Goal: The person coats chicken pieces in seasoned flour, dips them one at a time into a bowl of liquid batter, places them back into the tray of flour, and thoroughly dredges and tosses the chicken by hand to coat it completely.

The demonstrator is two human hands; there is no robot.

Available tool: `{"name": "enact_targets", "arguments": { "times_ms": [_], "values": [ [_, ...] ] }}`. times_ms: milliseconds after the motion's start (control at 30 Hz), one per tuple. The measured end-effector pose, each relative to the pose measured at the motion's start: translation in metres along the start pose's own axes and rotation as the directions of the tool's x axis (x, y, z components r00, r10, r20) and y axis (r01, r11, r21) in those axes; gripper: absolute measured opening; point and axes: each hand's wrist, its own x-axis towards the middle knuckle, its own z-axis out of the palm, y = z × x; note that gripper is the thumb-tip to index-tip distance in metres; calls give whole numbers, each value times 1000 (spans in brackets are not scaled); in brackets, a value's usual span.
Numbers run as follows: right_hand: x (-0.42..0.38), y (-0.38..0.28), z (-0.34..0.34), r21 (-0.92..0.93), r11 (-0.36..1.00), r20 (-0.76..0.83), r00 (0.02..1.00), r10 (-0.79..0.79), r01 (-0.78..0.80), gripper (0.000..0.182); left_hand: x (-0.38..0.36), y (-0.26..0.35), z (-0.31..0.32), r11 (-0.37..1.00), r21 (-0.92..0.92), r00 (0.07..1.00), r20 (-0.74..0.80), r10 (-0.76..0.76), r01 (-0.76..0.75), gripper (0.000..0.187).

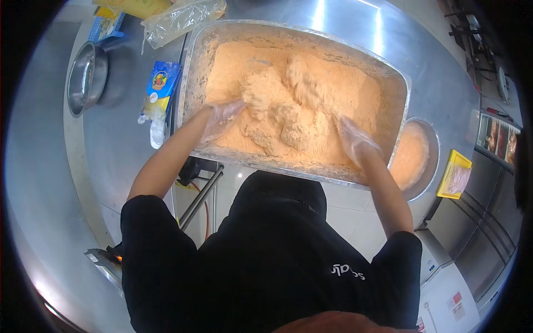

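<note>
A large metal tray point(297, 26) holds loose orange breading flour point(233, 58). Lumpy pieces thickly coated in flour point(294, 133) lie in its middle; what is under the coating is hidden. One coated piece point(304, 83) near the far side is smeared by motion. My left hand point(225, 119), in a clear plastic glove, reaches over the near left side, fingers stretched out beside the pieces. My right hand point(355, 139), gloved likewise, is at the right of the pile, fingers extended and blurred, their tips close to the coated pieces. Neither hand visibly grips a piece.
A round pan of orange flour point(411, 155) stands right of the tray, with a yellow tray point(455, 173) beyond. On the left are a blue and yellow packet point(161, 83) and a metal bowl point(88, 79). A clear plastic bag point(183, 22) lies at the back.
</note>
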Motion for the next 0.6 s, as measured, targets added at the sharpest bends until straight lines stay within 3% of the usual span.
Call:
{"name": "enact_targets", "arguments": {
  "times_ms": [33, 67, 200, 267, 300, 333, 400, 467, 533, 600],
  "values": [
    [29, 37, 12, 387, 922, 44, 998, -48, 27, 52, -6, 2, 9, 993, -118, 999, 33, -10, 14, 32],
    [38, 28, 17, 506, 862, 85, 996, -19, -27, 53, -6, 5, 16, 971, -239, 998, 66, -7, 23, 31],
    [68, -9, 42, 848, 451, 290, 956, 41, -277, 54, 37, 12, 51, 983, -125, 934, 348, -81, 132, 34],
    [94, 1, 28, 704, 684, 257, 966, 4, -190, 54, 23, 33, 67, 967, -139, 916, 374, -147, 212, 35],
    [105, 8, 24, 608, 781, 246, 969, -19, -139, 55, 34, 28, 60, 979, -95, 911, 391, -132, 183, 35],
    [91, -2, 19, 498, 864, 131, 991, 10, -74, 56, 53, 18, 48, 987, -52, 905, 409, -119, 153, 35],
    [46, -42, 1, 263, 965, -28, 1000, -11, 18, 58, 57, 14, 42, 987, 124, 907, 420, 37, -98, 37],
    [24, -70, -15, 45, 994, -23, 995, -99, 100, 61, 33, 34, 48, 785, 353, 823, 468, 323, -509, 43],
    [6, -91, -30, -177, 958, 83, 973, -214, 226, 64, 9, 60, 45, 520, 715, 879, 440, 185, -467, 51],
    [-18, -105, -42, -395, 839, 204, 927, -316, 373, 65, 0, 74, 29, 394, 780, 874, 441, 207, -487, 57]
  ]
}}
